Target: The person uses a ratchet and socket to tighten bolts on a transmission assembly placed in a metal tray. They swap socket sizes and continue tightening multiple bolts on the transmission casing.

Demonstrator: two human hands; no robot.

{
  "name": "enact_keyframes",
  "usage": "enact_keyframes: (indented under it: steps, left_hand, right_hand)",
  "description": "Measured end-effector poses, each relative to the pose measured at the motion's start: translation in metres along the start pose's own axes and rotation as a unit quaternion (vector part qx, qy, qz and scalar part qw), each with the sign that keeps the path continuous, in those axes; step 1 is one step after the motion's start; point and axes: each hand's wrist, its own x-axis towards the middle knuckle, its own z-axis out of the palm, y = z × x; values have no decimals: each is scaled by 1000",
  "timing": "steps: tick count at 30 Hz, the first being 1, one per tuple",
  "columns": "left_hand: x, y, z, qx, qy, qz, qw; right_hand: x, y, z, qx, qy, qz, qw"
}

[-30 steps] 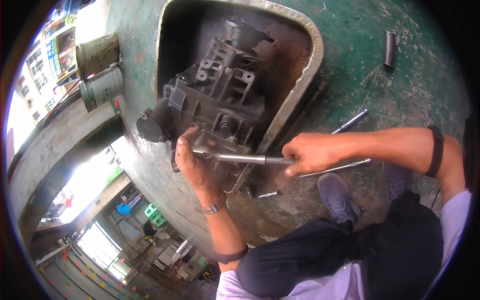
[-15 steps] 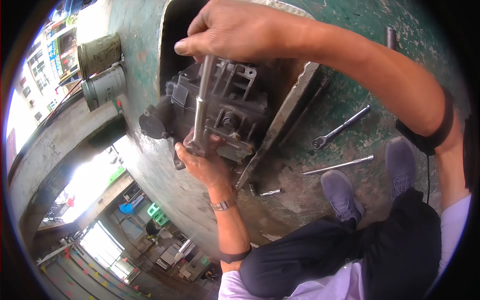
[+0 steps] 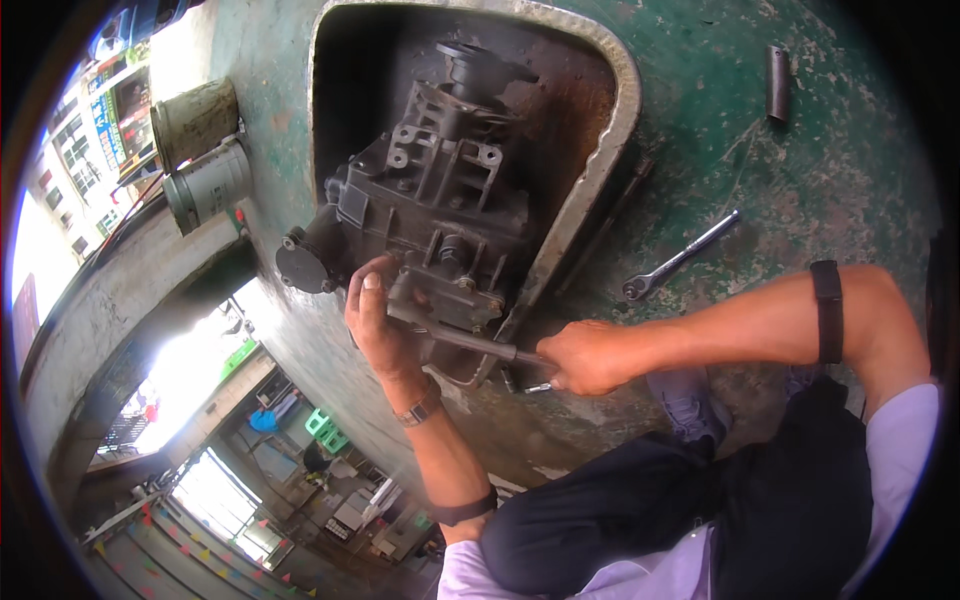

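Observation:
A dark grey cast metal gearbox housing (image 3: 440,200) lies in a rusty metal tray (image 3: 600,150) on a worn green floor. My left hand (image 3: 375,325) cups the near lower end of the housing, fingers against the head of a long metal wrench handle (image 3: 470,342). My right hand (image 3: 585,357) grips the other end of that handle, which runs nearly level from the housing toward me. A black band sits on my right forearm and a watch on my left wrist.
A loose ratchet wrench (image 3: 680,258) lies on the floor right of the tray, a short metal tube (image 3: 778,82) farther back. Two dirty cans (image 3: 200,150) stand at the left edge by a ledge. My shoe (image 3: 690,400) and dark trousers fill the lower right.
My right hand swung the handle from level up over the housing, then back down to level near my knee. My left hand stayed at the housing's lower end.

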Motion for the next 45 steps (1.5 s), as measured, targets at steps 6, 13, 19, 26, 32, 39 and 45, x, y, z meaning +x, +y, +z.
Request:
enact_keyframes:
  steps: [6,13,19,26,32,39,45]
  left_hand:
    - [-4,-13,7,-20,30,84,996]
    - [-23,-12,32,180,162,119,963]
    - [-16,-18,26,-11,144,74,987]
    - [-4,-8,2,-73,19,-13,997]
    - [-3,1,1,-13,-39,22,999]
    - [-12,-17,11,-28,48,76,996]
    - [-19,-17,27,-96,101,33,990]
  right_hand:
    - [-34,9,-70,31,10,32,999]
    - [-38,-61,-168,-109,205,-81,969]
    - [-39,-103,-180,-239,268,-147,922]
    - [-49,-20,-37,-122,97,-4,988]
    - [-2,-6,-9,-22,20,-11,1000]
    - [-49,-8,-94,-89,57,1,994]
    - [-36,-91,-186,-170,253,-97,947]
